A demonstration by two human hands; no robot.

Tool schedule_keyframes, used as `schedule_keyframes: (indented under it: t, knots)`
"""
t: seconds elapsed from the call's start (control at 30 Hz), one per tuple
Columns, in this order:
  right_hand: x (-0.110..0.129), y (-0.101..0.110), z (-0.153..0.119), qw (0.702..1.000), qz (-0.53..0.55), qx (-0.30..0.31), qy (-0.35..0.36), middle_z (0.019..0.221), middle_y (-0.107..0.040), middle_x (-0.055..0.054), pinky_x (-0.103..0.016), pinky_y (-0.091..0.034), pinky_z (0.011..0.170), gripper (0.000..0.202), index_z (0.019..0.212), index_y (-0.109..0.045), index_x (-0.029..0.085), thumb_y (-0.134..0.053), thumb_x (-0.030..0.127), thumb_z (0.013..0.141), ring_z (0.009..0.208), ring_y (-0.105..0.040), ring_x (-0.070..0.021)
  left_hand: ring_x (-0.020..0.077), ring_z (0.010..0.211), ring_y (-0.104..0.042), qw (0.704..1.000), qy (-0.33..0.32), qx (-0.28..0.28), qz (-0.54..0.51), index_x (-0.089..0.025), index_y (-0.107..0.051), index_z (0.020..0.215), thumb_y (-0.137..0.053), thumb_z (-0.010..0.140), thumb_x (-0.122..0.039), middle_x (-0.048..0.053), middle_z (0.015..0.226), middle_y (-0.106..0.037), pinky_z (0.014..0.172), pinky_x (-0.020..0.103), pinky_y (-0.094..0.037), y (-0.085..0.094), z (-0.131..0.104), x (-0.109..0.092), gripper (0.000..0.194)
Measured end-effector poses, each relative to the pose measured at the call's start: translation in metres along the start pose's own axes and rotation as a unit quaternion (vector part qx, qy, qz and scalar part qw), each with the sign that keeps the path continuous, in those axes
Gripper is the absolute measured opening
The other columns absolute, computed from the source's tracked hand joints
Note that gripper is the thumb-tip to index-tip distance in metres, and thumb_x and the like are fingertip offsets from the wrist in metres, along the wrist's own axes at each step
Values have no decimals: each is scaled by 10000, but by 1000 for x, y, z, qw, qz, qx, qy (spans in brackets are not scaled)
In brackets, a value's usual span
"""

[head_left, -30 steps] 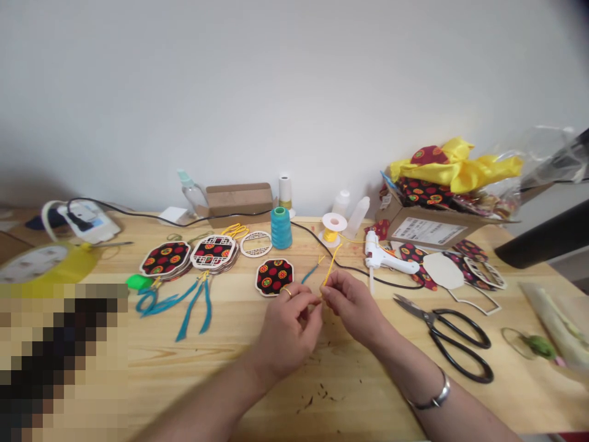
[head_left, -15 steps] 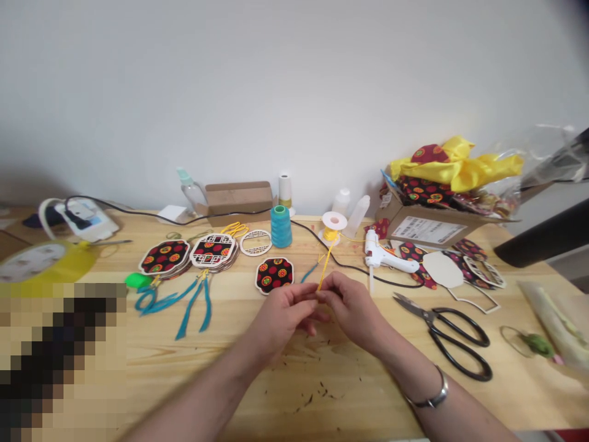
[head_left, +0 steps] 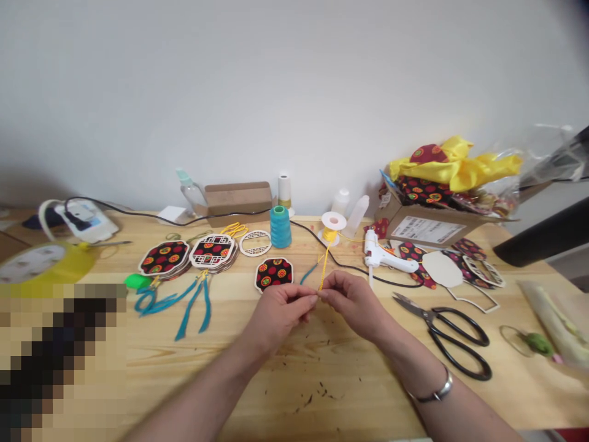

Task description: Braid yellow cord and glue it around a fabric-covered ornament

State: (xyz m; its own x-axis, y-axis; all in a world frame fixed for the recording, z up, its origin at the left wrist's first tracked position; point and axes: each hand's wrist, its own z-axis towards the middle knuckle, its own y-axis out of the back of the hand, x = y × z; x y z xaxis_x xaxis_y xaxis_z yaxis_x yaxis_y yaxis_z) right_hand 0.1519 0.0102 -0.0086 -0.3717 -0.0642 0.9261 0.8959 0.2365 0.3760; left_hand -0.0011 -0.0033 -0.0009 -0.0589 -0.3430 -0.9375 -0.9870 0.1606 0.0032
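A yellow cord (head_left: 324, 270) rises from between my fingertips toward a white spool (head_left: 333, 222) wound with yellow cord. My left hand (head_left: 285, 310) is closed in a pinch on the cord's lower end. Thumb and finger of my right hand (head_left: 352, 301) pinch the same end, the fingertips of both hands almost touching. Just behind my left hand lies a dark floral fabric panel (head_left: 274, 274) with a pale rim. A thin teal strand (head_left: 309, 274) is on the wood beside the cord. Exactly how the cord sits between the fingertips is hidden.
To the right lie black-handled scissors (head_left: 437, 331) and a white glue gun (head_left: 386, 256). A teal thread cone (head_left: 280, 228) stands behind the panel. Stacked floral panels (head_left: 212, 252) with teal ribbons are at left. A cardboard box (head_left: 427, 228) holds fabric at the back right.
My left hand's fingers have drawn in to a tighter pinch at the cord's end. Both hands stay in nearly the same place, and the objects on the table have not moved.
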Motion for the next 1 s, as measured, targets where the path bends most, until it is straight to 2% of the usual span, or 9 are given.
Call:
schedule_keyframes:
  t: [0.17, 0.3, 0.47, 0.73, 1.0]
  knots:
    - [-1, 2, 1, 993, 100, 40, -57, 515, -453, 57, -202, -276, 437, 99, 663, -526, 161, -575, 237, 702, 450, -348, -63, 53, 444, -413, 998, 12, 38, -44, -145, -674, 695, -654, 655, -278, -41, 477, -515, 433, 180, -251, 4, 1, 3, 140]
    - [2, 4, 1, 973, 196, 69, -101, 467, -436, 70, -187, -237, 402, 178, 662, -507, 156, -625, 289, 672, 409, -337, -48, 36, 447, -429, 989, 32, 77, -119, -130, -668, 687, -679, 644, -249, -22, 557, -547, 415, 172, -228, 6, 1, 4, 127]
    - [4, 5, 1, 946, 288, 98, -111, 480, -468, 69, -169, -216, 385, 259, 679, -472, 160, -689, 292, 633, 389, -344, -33, 24, 427, -414, 975, 61, 111, -185, -109, -668, 675, -717, 609, -236, -12, 549, -539, 394, 172, -185, 6, 1, 4, 151]
    - [1, 6, 0, 921, 354, 120, -110, 507, -507, 69, -151, -227, 369, 299, 686, -449, 164, -729, 241, 615, 382, -373, -23, 18, 425, -422, 966, 66, 139, -208, -113, -655, 639, -717, 626, -232, -10, 552, -553, 394, 163, -189, 6, 2, 6, 135]
    - [2, 7, -1, 915, 366, 132, -105, 484, -473, 84, -149, -227, 370, 291, 706, -444, 169, -719, 217, 625, 382, -373, -25, 27, 434, -429, 972, 47, 142, -180, -113, -669, 658, -713, 632, -236, -8, 552, -556, 415, 165, -241, 6, 0, 5, 134]
